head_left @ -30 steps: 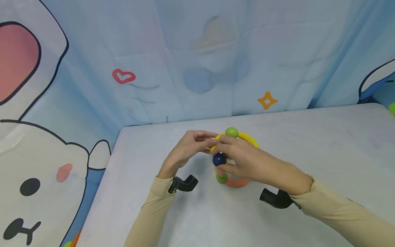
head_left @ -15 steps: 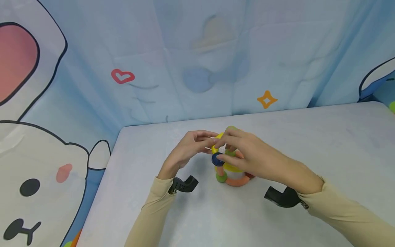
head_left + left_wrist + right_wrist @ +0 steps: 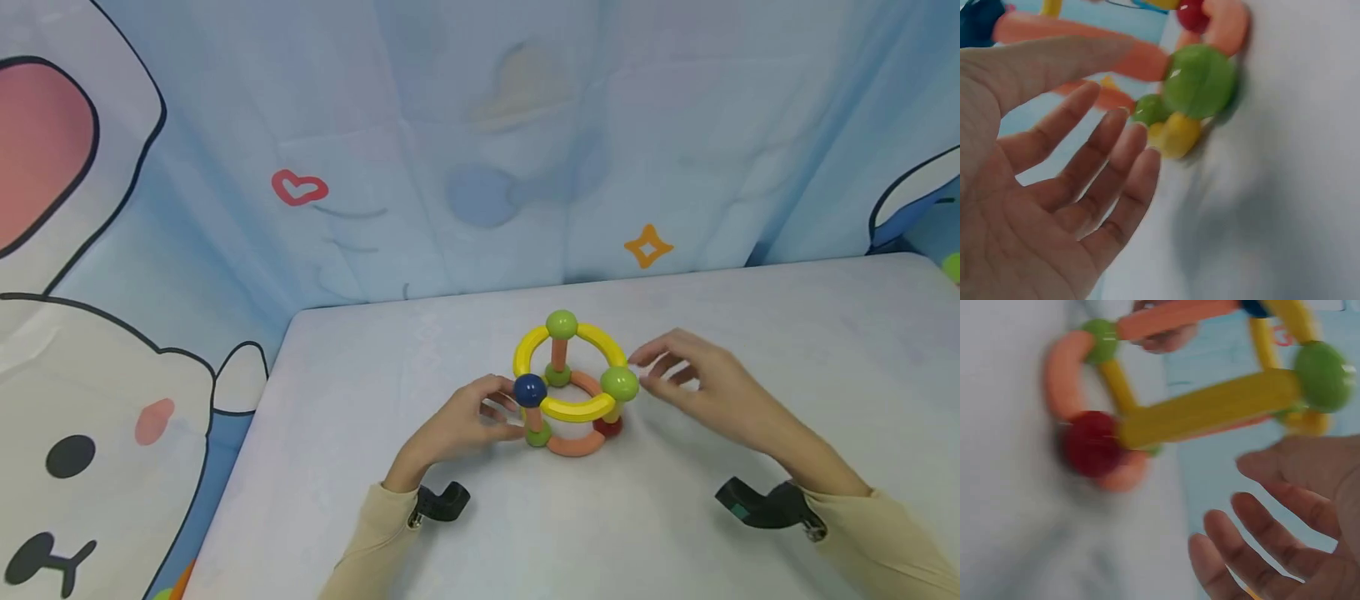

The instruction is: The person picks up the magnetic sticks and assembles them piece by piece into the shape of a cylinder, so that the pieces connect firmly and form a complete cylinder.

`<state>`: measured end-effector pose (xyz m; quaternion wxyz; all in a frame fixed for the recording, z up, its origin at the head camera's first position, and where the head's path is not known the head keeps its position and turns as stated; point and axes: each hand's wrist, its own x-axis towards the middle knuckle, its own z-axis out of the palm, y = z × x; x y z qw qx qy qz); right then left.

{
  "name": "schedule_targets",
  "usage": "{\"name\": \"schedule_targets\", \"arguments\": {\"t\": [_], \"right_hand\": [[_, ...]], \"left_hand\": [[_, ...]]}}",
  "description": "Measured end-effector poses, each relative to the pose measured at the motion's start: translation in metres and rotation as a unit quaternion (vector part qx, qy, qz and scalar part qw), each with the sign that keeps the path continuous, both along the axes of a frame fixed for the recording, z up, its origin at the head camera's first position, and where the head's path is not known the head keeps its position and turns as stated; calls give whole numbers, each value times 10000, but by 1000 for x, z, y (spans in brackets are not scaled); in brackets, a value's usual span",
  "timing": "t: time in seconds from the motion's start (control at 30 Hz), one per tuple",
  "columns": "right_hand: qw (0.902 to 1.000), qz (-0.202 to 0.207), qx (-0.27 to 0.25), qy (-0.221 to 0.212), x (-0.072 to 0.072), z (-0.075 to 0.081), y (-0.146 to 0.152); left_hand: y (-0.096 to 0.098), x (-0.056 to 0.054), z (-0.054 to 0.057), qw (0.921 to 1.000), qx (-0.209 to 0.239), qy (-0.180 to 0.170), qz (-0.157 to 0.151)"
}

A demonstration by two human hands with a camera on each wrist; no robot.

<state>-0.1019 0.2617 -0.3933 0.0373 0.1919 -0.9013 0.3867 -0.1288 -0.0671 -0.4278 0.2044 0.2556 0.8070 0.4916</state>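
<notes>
A toy frame of balls and rods stands on the table. Its upper ring has yellow curved rods (image 3: 577, 411), a blue ball (image 3: 530, 390) and two green balls, one at the right (image 3: 619, 383). Upright rods join it to a lower ring with orange curved rods (image 3: 576, 445) and a red ball (image 3: 609, 427). My left hand (image 3: 465, 425) is at the frame's left side with loosely bent fingers; in the left wrist view its thumb overlaps an orange rod (image 3: 1144, 61). To the right, my right hand (image 3: 712, 383) holds nothing, its fingertips near the right green ball.
The pale table (image 3: 480, 533) runs back to a blue printed curtain (image 3: 480, 100). A large cartoon animal (image 3: 112, 367) is printed at the left. Black wrist cameras are strapped to both wrists, one below the right hand (image 3: 765, 504).
My right hand has let go of the frame's upper part and drawn away to the right, uncovering it. My left hand has moved down from the upper ring along the left side.
</notes>
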Motion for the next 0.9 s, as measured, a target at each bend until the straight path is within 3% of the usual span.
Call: {"name": "schedule_targets", "arguments": {"t": [0.13, 0.27, 0.53, 0.9], "right_hand": [[9957, 525, -136, -747, 5, -31, -10], [9937, 653, -426, -809, 7, -46, -20], [9937, 540, -427, -883, 8, -50, -29], [9950, 511, -415, -751, 7, -52, -33]], "left_hand": [[10, 9, -11, 9996, 100, 280, -28], [19, 12, -17, 9983, 140, 551, 122], [19, 14, -17, 9974, -5, 620, 378], [16, 13, -17, 9967, -53, 707, 406]]}}
